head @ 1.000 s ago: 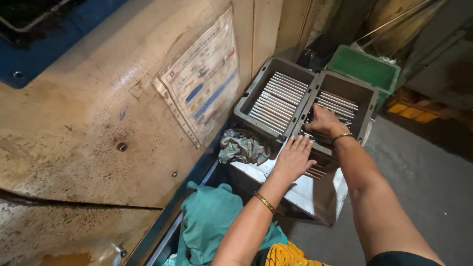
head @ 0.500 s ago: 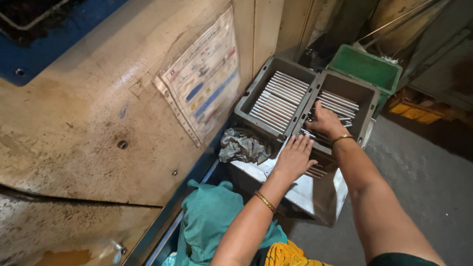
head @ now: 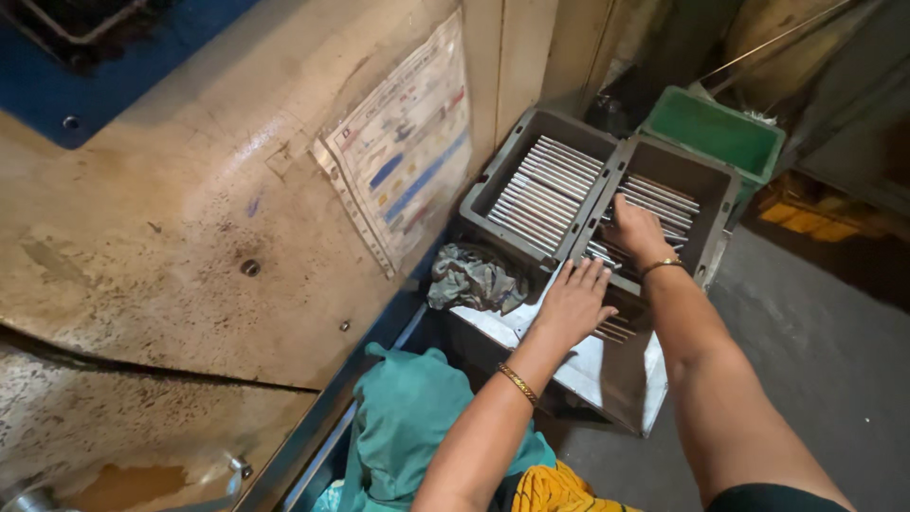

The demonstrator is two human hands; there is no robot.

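in the right-hand grey plastic crate (head: 713, 204), the right hand (head: 637, 230) closes loosely over thin silver metal rods (head: 664, 201); its grip is partly hidden. the left hand (head: 572, 305) lies flat and empty on the near rim. best lifted level, few at once.

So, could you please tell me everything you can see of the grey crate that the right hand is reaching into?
The right grey crate is a rectangular bin of what looks like plastic, open-topped, with a thick rim. It sits tilted beside a matching left grey crate, their long rims side by side. Thin metal rods lie in it in parallel rows. The right hand reaches inside, on the rods. The left hand rests flat by its near end. A green bin stands just behind it.
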